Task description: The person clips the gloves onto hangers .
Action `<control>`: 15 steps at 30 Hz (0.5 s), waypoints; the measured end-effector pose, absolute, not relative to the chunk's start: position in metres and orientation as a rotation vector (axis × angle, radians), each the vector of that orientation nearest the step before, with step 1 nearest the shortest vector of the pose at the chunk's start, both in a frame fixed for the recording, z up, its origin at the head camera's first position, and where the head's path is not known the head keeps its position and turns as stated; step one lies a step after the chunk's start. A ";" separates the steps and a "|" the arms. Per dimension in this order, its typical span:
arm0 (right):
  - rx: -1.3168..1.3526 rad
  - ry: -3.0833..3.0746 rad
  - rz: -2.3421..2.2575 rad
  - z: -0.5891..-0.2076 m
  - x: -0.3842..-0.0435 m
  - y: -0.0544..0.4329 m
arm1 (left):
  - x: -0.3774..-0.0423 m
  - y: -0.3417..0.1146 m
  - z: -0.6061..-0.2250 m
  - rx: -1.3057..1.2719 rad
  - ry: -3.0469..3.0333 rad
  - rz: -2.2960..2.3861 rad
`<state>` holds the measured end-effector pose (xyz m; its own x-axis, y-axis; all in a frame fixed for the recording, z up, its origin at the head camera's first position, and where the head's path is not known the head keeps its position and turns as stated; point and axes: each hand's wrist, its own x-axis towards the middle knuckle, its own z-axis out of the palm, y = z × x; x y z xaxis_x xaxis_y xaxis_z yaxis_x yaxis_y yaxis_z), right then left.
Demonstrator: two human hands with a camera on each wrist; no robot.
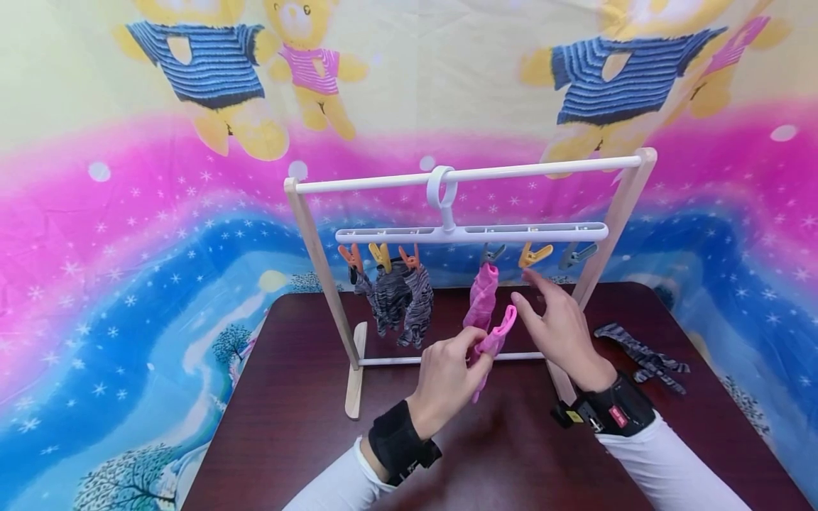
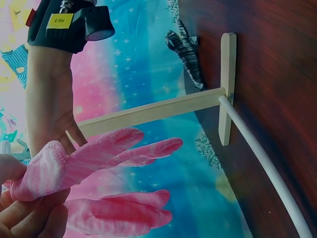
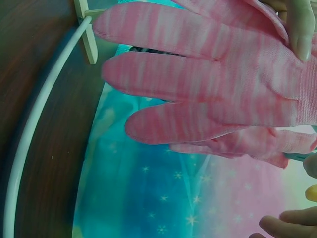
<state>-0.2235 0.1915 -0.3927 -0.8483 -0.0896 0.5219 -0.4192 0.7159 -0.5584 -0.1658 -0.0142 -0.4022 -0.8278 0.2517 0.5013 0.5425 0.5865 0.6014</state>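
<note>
My left hand [image 1: 447,372] pinches a pink knit glove [image 1: 497,339] by its cuff, in front of the rack. In the right wrist view the same glove's fingers point left. My right hand [image 1: 562,330] is raised beside the cuff, thumb and fingers apart, close under a yellow clothespin [image 1: 533,257]; it grips nothing that I can see. A second pink glove [image 1: 482,297] hangs from a grey-blue clothespin [image 1: 492,253] just behind. The white hanger [image 1: 537,233] carries these clips.
A wood-and-white rack [image 1: 358,187] bears the hanger on the dark table [image 1: 275,440]. Dark striped gloves [image 1: 391,294] hang at left from orange and yellow clips. Another grey clip [image 1: 578,254] is at the right end. A striped glove [image 1: 642,355] lies on the table at right.
</note>
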 end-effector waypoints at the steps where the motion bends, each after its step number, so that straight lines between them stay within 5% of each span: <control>1: 0.383 -2.451 0.961 -0.392 -0.224 0.191 | -0.166 -0.014 -0.402 -0.645 -2.453 -1.107; 15: 0.317 -2.386 1.060 -0.377 -0.228 0.185 | -0.168 -0.012 -0.400 -0.668 -2.473 -1.067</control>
<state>-0.2283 0.1854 -0.3773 -0.8448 -0.0071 0.5351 -0.4019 0.6686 -0.6256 -0.1679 -0.0122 -0.3995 -0.8212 0.2772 0.4987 0.5530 0.6021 0.5760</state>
